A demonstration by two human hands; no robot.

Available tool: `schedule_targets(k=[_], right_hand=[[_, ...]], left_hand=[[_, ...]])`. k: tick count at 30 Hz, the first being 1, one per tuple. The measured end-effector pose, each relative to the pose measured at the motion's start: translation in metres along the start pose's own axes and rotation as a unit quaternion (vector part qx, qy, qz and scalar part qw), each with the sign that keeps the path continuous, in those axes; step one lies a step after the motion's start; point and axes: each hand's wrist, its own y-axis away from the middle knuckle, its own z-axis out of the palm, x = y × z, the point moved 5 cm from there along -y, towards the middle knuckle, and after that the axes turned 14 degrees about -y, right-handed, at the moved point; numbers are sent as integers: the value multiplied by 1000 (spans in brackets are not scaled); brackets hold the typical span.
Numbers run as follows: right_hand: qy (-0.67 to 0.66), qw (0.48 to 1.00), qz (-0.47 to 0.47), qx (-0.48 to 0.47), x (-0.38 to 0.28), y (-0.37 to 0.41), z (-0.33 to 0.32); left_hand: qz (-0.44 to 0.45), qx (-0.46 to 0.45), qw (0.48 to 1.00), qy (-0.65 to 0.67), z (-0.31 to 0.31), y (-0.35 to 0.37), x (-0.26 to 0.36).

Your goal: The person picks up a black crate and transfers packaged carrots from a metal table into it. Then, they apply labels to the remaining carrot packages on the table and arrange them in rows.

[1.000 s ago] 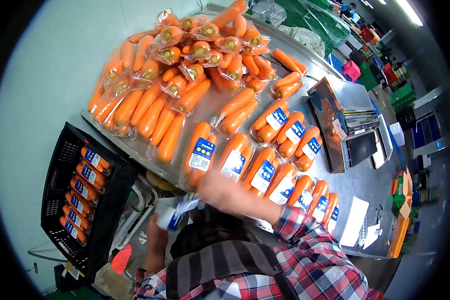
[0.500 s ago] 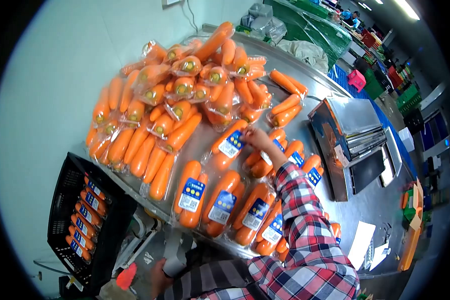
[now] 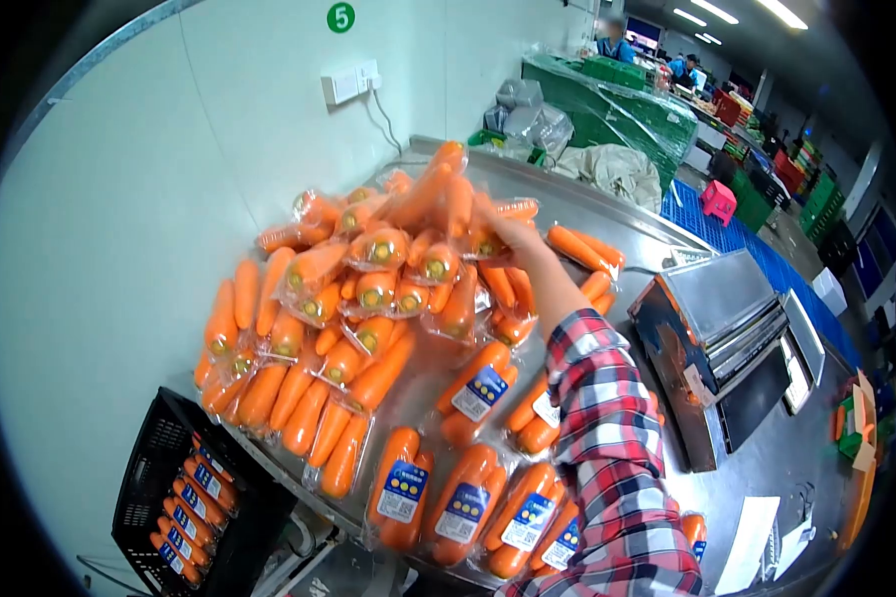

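Observation:
My right hand (image 3: 508, 231) reaches to the right side of a heap of bagged carrots (image 3: 378, 249), touching or just beside the upper bags. Its fingers are smeared and partly hidden among the bags, so their grip cannot be made out. Below the forearm, several carrot packs with blue-and-white labels stand in rows, among them a labelled carrot pack (image 3: 478, 391) close to the heap and a front labelled carrot pack (image 3: 400, 490). The plaid right sleeve covers part of those rows. My left hand is out of the picture.
A black crate (image 3: 149, 478) with labelled carrot packs stands lower left, below the metal table (image 3: 647, 224). A metal machine (image 3: 707, 328) sits to the right, near white paper (image 3: 750, 542). The wall is at left; wrapped green crates (image 3: 617, 109) and people are behind.
My right hand has left the labelled pack and moved up to the heap. My left hand has gone out of view. The camera has tilted up, showing more wall.

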Motion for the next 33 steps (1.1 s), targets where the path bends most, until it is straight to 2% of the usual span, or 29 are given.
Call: schedule_targets(k=[2, 4, 6, 9, 11, 14, 16, 18, 20, 22, 24, 28, 30, 33], right_hand=[[-11, 997, 75, 19, 7, -18, 6], [-50, 993, 99, 50, 22, -27, 2], [-172, 968, 111, 145, -38, 34, 20], [-60, 985, 19, 163, -67, 88, 6], [-111, 977, 18, 184, -82, 161, -3], [-222, 933, 70, 274, -49, 294, -38], [-151, 930, 87, 322, -53, 396, -53], [-139, 921, 110, 347, -55, 489, -63], [-122, 890, 149, 414, -61, 576, -71], [-81, 866, 150, 470, -63, 650, -91], [-37, 796, 193, 572, -79, 712, -109], [35, 767, 213, 604, -94, 819, -169], [54, 744, 264, 611, -104, 853, -185], [0, 775, 269, 572, -61, 902, -217]], left_hand=[[3, -13, 1000, -11, 4, -6, 9], [12, -21, 1000, -18, 8, -14, 15], [30, -33, 999, -25, 12, -21, 21], [75, -50, 995, -38, 17, -32, 32], [107, -67, 990, -57, 16, -36, 33], [143, -118, 978, -99, 17, -39, 37], [152, -154, 969, -122, 25, -45, 38], [157, -179, 961, -142, 32, -49, 35], [155, -202, 953, -163, 42, -52, 30], [150, -227, 944, -186, 56, -52, 22], [141, -250, 935, -208, 74, -45, 13], [119, -275, 925, -236, 110, -24, -14], [107, -278, 925, -237, 130, -8, -28], [83, -271, 932, -227, 159, 15, -47]])
